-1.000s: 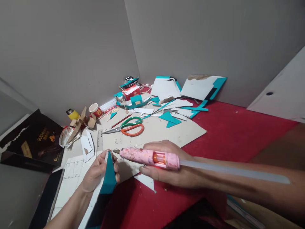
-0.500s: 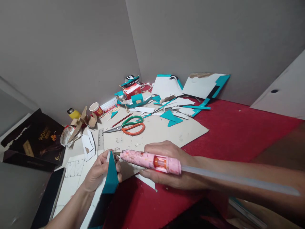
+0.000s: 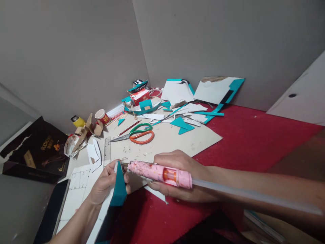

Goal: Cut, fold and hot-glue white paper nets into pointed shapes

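My left hand (image 3: 108,181) is closed on a folded cardboard piece (image 3: 119,188), teal and black on one face and white on the other, held up over the front of the table. My right hand (image 3: 177,162) grips a pink glue gun (image 3: 149,171) with a long translucent glue stick (image 3: 228,191) sticking out of its back end. The gun's metal nozzle is at the top edge of the cardboard, close to my left fingertips. Whether glue is coming out cannot be made out.
Green-and-orange scissors (image 3: 141,133), a ruler (image 3: 107,149) and a pencil (image 3: 129,128) lie beyond my hands. Cardboard scraps (image 3: 188,115) and a teal model boat (image 3: 144,106) sit farther back. A black box (image 3: 38,149) and red paper cup (image 3: 102,117) stand left.
The glue gun's rear end has dipped slightly, with its nozzle staying by the cardboard's top edge. My left hand and the cardboard have hardly moved.
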A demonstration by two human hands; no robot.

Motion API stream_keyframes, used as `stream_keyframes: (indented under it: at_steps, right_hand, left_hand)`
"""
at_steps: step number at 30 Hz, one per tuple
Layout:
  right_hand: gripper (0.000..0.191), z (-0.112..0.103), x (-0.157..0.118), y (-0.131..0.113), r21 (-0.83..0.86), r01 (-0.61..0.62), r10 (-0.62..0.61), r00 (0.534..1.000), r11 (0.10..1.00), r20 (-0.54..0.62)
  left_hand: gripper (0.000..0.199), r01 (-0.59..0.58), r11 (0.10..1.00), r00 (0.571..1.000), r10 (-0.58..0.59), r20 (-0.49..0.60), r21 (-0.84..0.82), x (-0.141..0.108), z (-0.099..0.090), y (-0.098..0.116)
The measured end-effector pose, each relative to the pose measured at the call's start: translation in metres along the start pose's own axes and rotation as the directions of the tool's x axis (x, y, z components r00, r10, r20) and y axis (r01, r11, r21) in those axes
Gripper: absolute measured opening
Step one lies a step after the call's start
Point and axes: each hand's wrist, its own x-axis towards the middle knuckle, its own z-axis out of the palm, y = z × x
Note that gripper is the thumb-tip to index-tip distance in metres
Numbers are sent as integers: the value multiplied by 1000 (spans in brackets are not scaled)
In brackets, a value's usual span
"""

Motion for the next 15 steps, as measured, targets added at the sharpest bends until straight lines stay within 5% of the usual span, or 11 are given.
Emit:
stream_keyframes:
  at_steps: [15]
  right_hand:
    - [26,0,1,-1,-100,47,-49,999,994,-21]
  left_hand:
    - [25,-4,1000,999,5,54,-17,0,2,1]
